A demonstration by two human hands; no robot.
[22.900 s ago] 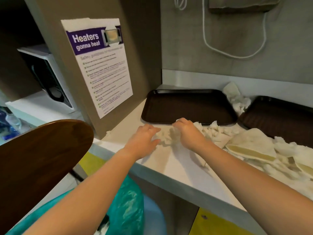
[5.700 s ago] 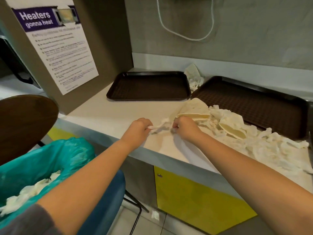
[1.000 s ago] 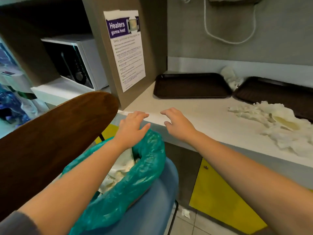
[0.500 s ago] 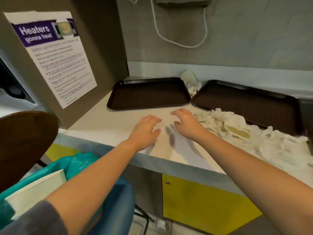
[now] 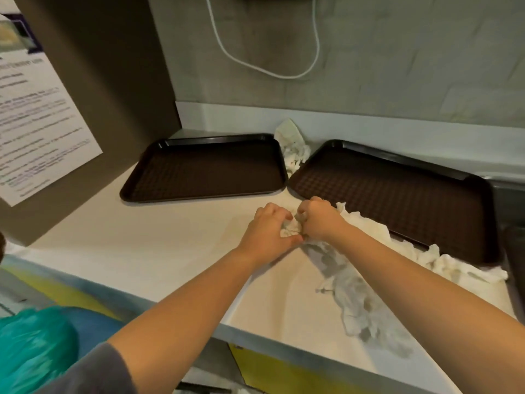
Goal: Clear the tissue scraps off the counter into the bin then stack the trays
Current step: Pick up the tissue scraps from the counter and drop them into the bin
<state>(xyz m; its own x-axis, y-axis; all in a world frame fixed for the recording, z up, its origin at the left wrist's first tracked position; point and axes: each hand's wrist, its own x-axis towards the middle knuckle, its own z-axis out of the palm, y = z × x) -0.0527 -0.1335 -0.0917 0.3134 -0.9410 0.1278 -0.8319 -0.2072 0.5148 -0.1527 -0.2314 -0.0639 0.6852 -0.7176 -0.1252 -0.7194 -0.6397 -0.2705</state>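
Both hands (image 5: 295, 223) now bunch crumpled white tissue scraps (image 5: 290, 228).

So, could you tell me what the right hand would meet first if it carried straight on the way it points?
Probably the near left corner of the right tray, just beyond the right hand; depth is hard to judge.

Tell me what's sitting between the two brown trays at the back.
A crumpled tissue wad lies in the gap between the left tray and right tray, against the wall, in the head view.

Beyond the fingers, a grey wall (image 5: 397, 66) carries a looping white cable (image 5: 264, 70); left, a brown panel (image 5: 119, 89) bears a printed notice (image 5: 42, 123).
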